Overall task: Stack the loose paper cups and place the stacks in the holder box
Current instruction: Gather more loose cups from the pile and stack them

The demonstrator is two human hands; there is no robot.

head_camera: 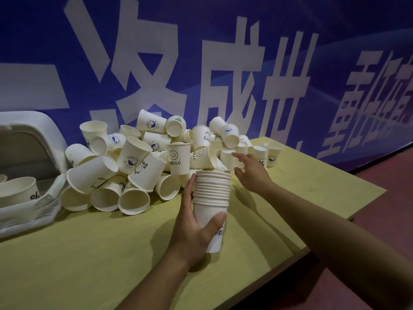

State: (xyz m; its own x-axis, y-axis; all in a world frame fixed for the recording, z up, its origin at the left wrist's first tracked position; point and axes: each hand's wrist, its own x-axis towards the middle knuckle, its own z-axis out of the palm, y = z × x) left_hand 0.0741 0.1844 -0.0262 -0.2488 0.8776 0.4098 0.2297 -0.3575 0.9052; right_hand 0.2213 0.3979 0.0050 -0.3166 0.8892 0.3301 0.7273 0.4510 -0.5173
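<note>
My left hand (pixel 192 227) grips a stack of several nested white paper cups (pixel 211 193), held upright above the yellow-green table (pixel 89 253); the bottom cup reads HELLO. My right hand (pixel 250 171) reaches past the stack toward the right side of the pile, fingers spread and relaxed, its fingertips near an upside-down cup (pixel 226 158); it holds nothing. A big heap of loose cups (pixel 138 166) lies behind the stack, some on their sides, some upright. The white holder box (pixel 33 135) sits at the far left, open, with a cup (pixel 17 191) inside.
A blue banner with large white characters (pixel 201 63) stands right behind the pile. The table's right edge (pixel 312 247) drops to a reddish floor (pixel 380 287). Bare tabletop lies in front of the pile.
</note>
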